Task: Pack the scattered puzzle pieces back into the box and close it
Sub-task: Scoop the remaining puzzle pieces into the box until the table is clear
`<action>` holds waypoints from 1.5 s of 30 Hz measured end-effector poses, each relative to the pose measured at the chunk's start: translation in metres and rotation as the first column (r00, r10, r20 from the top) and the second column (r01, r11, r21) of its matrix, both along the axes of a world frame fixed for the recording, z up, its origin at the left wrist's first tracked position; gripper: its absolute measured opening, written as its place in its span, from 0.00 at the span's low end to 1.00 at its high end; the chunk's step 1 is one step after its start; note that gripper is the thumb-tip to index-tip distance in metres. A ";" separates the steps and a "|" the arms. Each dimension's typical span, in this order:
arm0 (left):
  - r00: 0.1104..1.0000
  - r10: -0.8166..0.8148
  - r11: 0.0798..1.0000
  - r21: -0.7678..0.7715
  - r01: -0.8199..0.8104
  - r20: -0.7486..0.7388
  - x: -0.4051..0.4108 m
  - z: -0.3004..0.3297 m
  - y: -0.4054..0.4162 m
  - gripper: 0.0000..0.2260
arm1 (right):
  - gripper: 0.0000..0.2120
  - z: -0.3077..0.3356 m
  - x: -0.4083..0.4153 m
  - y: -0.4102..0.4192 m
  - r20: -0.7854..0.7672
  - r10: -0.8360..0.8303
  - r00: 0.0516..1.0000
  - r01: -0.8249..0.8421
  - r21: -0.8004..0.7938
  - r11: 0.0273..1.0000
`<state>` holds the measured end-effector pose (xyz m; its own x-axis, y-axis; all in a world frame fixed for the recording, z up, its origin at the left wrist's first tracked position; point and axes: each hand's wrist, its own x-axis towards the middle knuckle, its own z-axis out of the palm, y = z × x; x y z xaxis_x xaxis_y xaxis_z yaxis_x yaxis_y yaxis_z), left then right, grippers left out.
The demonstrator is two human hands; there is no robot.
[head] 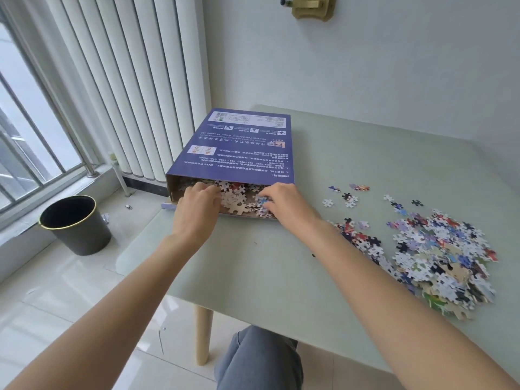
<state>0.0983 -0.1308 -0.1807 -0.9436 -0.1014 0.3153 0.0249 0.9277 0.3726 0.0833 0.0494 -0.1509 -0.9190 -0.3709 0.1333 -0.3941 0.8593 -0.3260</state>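
A flat purple puzzle box (pixel 236 147) lies on the pale green table (pixel 281 263) near its far left corner, its near end open toward me. Puzzle pieces (pixel 239 202) fill the mouth of the box and spill onto its lower flap. My left hand (pixel 197 209) rests at the left of the opening, its fingers curled into the pieces. At the right of the opening my right hand (pixel 284 201) has its fingers curled over pieces. A large heap of loose pieces (pixel 439 257) lies on the table to the right, with a few strays (pixel 349 197) beyond it.
A black waste bin (pixel 76 225) with a gold rim stands on the tiled floor left of the table. A white radiator (pixel 118 80) and a window are behind it. My knee in grey trousers (pixel 259 358) shows under the table's near edge.
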 end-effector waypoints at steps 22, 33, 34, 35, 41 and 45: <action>0.934 -0.198 0.960 -0.136 0.246 0.296 -0.011 0.004 -0.001 0.19 | 0.13 -0.015 -0.009 -0.029 0.217 -0.095 0.972 0.105 -0.035 0.994; 0.900 -0.406 0.892 0.147 0.428 -0.158 0.028 0.010 0.090 0.12 | 0.15 0.004 0.041 0.077 -0.106 -0.255 0.961 0.224 -0.241 0.944; 0.871 -0.466 0.857 0.163 0.488 -0.156 0.029 0.011 0.101 0.12 | 0.15 0.003 0.042 0.087 -0.085 -0.292 0.953 0.266 -0.231 0.936; 0.842 -0.520 0.826 0.168 0.538 -0.139 0.028 0.011 0.114 0.13 | 0.15 0.002 0.044 0.099 -0.054 -0.331 0.942 0.314 -0.210 0.926; 0.825 -0.525 0.849 0.187 0.494 0.209 -0.004 0.003 0.195 0.23 | 0.25 -0.021 0.037 0.170 0.123 -0.537 0.835 0.531 0.075 0.844; 0.846 -0.393 0.920 0.151 0.363 0.360 -0.048 -0.009 0.221 0.31 | 0.32 -0.026 0.016 0.211 0.240 -0.688 0.685 0.664 0.183 0.725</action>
